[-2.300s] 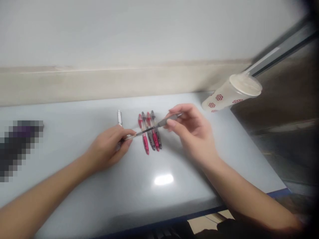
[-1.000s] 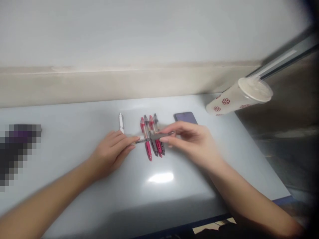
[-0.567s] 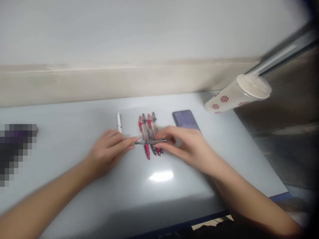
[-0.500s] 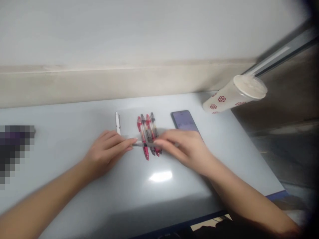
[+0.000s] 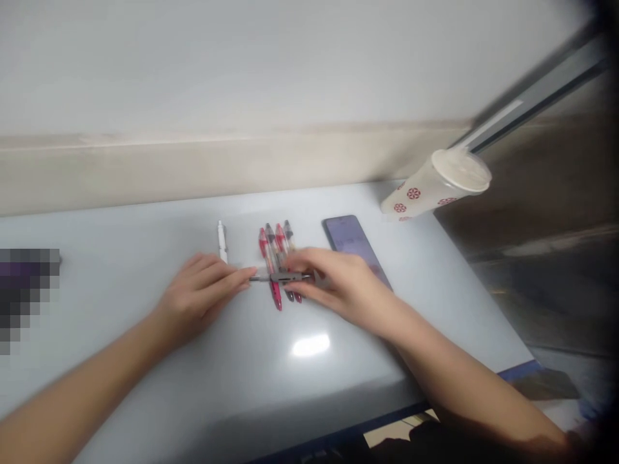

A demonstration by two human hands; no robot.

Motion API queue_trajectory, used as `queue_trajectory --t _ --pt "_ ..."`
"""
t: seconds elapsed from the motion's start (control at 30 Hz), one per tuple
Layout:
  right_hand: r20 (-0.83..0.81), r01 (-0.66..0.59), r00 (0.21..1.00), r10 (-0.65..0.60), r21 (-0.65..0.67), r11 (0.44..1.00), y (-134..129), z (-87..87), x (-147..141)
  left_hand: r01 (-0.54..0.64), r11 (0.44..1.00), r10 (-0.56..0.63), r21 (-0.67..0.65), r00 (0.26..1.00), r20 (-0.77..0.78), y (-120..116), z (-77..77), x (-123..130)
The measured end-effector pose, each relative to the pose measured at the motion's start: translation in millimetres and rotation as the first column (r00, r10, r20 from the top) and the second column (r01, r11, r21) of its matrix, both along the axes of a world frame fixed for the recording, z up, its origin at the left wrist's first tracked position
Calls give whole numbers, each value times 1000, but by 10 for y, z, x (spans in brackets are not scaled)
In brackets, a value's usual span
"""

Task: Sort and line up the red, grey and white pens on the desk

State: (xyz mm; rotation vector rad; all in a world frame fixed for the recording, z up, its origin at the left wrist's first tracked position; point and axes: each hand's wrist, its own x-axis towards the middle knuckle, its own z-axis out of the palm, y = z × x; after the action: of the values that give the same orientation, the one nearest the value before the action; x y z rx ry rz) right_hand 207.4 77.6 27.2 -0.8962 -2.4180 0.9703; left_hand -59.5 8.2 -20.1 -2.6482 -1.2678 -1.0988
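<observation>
A dark grey pen [image 5: 285, 277] lies level across my two hands, above a row of several red and black pens [image 5: 273, 293] on the table. My left hand [image 5: 206, 290] pinches its left end between thumb and fingers. At its right end, my right hand [image 5: 333, 277] has thumb and forefinger parted around the pen; whether they touch it is hard to tell. A white pen [image 5: 222, 240] lies just beyond my left hand.
A phone [image 5: 355, 238] lies beyond my right hand. A white cup with red patterns [image 5: 425, 187] stands at the table's back right corner. The white table [image 5: 120, 245] meets a wall behind. A pixelated dark object [image 5: 24, 283] is at the far left.
The thumb and forefinger of my right hand have spread, showing more of the dark grey pen. The whole view has shifted slightly, so objects appear further left.
</observation>
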Motion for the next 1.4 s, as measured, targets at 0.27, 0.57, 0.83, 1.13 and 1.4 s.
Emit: queue_trajectory --t 0.27,0.57,0.83,1.13,1.4 --pt "-71 -44 996 44 -3 999 34 -48 -8 -2 999 5 44 997 -79 -1 29 -15" --pt "23 -44 999 47 -108 993 12 -69 -17 54 997 -48 51 992 -114 -10 33 -41" --pt "40 -79 996 79 5 997 24 -74 -21 65 995 -56 73 991 -124 4 45 -19" --pt "-40 92 995 -96 -105 990 -35 -173 -77 -274 861 451 -429 802 393 138 323 96" --pt "-216 110 954 -210 -397 911 -131 -73 -135 -6 789 488 -615 615 620 448 617 599"
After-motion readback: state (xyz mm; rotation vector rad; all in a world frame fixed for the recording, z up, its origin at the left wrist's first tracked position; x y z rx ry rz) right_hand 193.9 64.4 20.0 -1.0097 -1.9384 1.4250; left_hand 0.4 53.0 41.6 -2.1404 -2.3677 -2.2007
